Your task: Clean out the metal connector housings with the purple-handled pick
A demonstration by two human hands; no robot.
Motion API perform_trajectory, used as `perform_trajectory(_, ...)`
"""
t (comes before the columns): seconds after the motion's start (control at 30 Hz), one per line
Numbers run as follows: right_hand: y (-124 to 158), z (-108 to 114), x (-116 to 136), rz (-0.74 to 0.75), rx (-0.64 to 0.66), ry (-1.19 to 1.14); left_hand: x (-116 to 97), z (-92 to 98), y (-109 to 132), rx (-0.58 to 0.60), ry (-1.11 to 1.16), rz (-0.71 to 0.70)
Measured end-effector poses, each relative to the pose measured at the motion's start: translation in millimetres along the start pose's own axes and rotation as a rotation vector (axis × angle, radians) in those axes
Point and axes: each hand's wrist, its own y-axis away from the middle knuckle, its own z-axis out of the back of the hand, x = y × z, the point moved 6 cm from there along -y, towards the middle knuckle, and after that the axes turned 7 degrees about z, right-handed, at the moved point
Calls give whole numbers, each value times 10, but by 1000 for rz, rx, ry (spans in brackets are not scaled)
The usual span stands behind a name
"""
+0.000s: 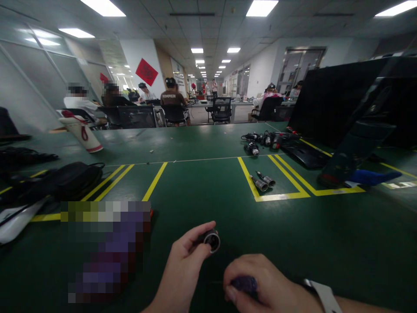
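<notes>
My left hand (pixel 189 256) is closed round a cylindrical metal connector (pixel 212 241), its round open end facing me. To the right and a little lower, my right hand (pixel 257 280) is wrapped round the dark purple handle of what looks like a screwdriver (pixel 244 284). A faint thin shaft seems to point left from it, below the connector; the tip cannot be made out. The two hands are apart. Farther off, two similar metal connectors (pixel 261 184) lie side by side inside a yellow-taped box on the green table (pixel 195 191).
Several dark connectors (pixel 254 148) lie in a cluster at the back right, near a black tray (pixel 306 154) and a large black screen (pixel 342 100). At left are a blurred-out purple object (pixel 114 252), a black bag (pixel 78 180) and a white cylindrical container (pixel 83 132). People sit beyond the table.
</notes>
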Motion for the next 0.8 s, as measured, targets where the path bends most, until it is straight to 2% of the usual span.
perform_trajectory(0.1,7,32,-58,-143,-22,-47,7,-1,0,0,3,2)
perform_trajectory(0.17,20,2,-196,-331,-75,-261,11,6,-11,-5,8,-2)
perform_trajectory(0.27,57,-119,-427,-591,-204,-705,9,18,-26,-13,23,-4)
perform_trajectory(0.37,72,-197,-553,-685,-277,-947,-2,25,-33,-19,35,5)
perform_trajectory(0.5,69,-189,-551,-658,-296,-1148,-28,37,-42,-21,74,-4)
perform_trajectory(0.63,47,-7,-470,-547,-392,-1198,-16,62,-44,-21,114,14)
perform_trajectory(0.73,34,236,-350,-345,-478,-995,-2,57,-31,-8,126,31)
perform_trajectory(0.8,37,361,-209,-194,-450,-714,1,46,-20,-1,135,22)
